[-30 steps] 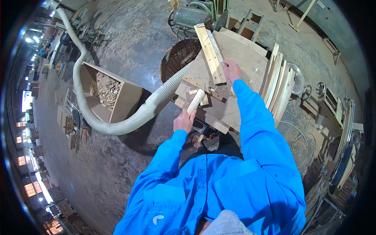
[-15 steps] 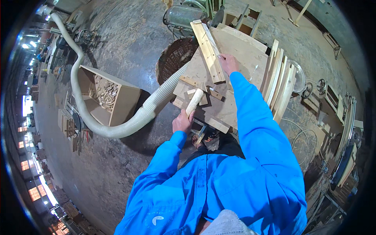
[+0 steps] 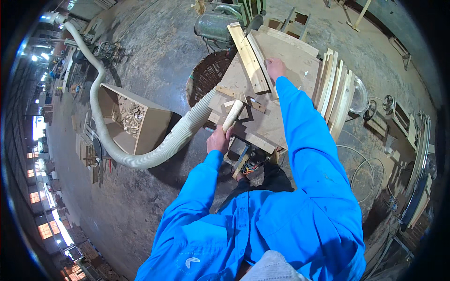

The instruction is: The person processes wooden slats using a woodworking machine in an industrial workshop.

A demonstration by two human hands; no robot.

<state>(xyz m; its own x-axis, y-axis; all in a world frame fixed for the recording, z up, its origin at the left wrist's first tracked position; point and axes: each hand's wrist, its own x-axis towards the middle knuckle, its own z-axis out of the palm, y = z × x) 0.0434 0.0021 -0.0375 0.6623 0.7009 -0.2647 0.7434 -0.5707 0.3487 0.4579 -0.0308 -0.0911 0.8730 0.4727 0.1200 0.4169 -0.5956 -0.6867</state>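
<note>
My left hand [image 3: 218, 139] is closed around the near end of a pale wooden stick [image 3: 233, 114], which points up and away over the near left part of the worktable [image 3: 293, 63]. My right hand [image 3: 275, 69], its fingers curled, is at the right edge of a slightly curved wooden strip [image 3: 260, 55]. The strip lies along a straight wooden guide [image 3: 247, 57] with dark holes. The fingertips are partly hidden. Small wooden blocks [image 3: 256, 105] are fixed near the stick's far end.
A ribbed hose [image 3: 187, 126] runs to the table's left side. Beyond it stand a wicker basket [image 3: 208, 75] and an open box [image 3: 154, 122] with wood scraps. Several wooden strips [image 3: 335, 89] lie along the table's right side, near a round metal blade [image 3: 359, 97]. A green motor [image 3: 215, 24] stands behind.
The curved strip has slid toward me along the guide, and more of it shows beside my right hand. My left hand still grips the stick. The view has shifted slightly.
</note>
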